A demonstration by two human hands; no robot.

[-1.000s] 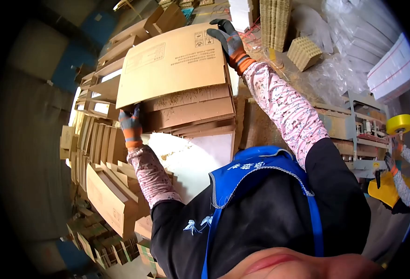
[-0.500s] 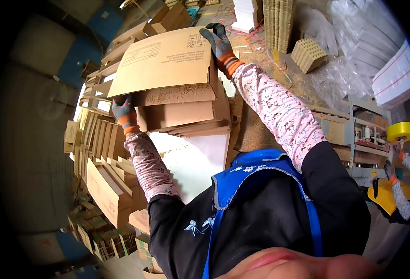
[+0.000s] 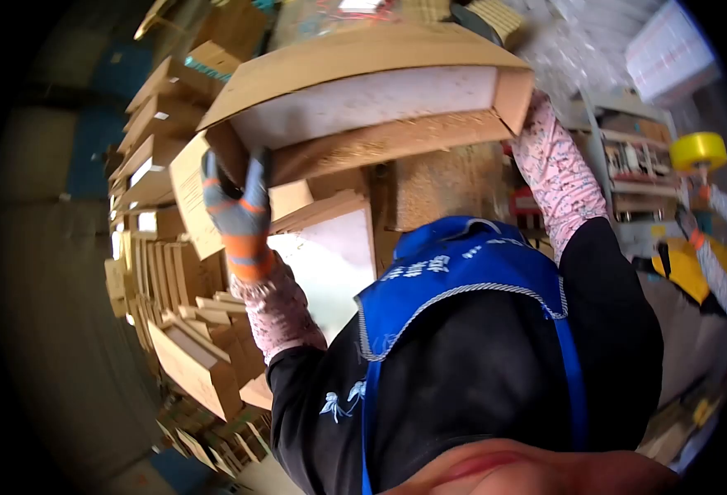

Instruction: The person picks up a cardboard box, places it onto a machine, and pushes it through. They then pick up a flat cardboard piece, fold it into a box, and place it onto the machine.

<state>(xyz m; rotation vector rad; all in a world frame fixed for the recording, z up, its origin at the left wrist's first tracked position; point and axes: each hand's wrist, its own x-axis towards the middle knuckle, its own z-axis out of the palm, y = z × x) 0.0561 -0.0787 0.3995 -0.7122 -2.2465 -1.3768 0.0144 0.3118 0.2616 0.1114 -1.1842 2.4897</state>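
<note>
A wide, shallow cardboard carton [image 3: 355, 70] is raised in front of me, tilted so its open side faces me. A white panel [image 3: 371, 103] shows inside, and wood shavings [image 3: 363, 153] lie along the lower inner wall. My left hand [image 3: 239, 198], in a grey and orange glove, grips the carton's lower left corner with fingers and thumb around the edge. Most of my right hand [image 3: 475, 23] is hidden behind the carton; only dark glove fingers show past its far edge, with the pink sleeve at the carton's right end.
Below the carton is a white-topped stack [image 3: 330, 256] with cardboard edges. Many cartons [image 3: 190, 363] stand in rows at left. To the right are a metal shelf unit [image 3: 635, 165], a yellow tape roll [image 3: 698, 152] and another person's gloved hand [image 3: 691, 227].
The carton has come off the stack and swung to the right, turning its open side toward me. My right hand has gone mostly out of sight behind it.
</note>
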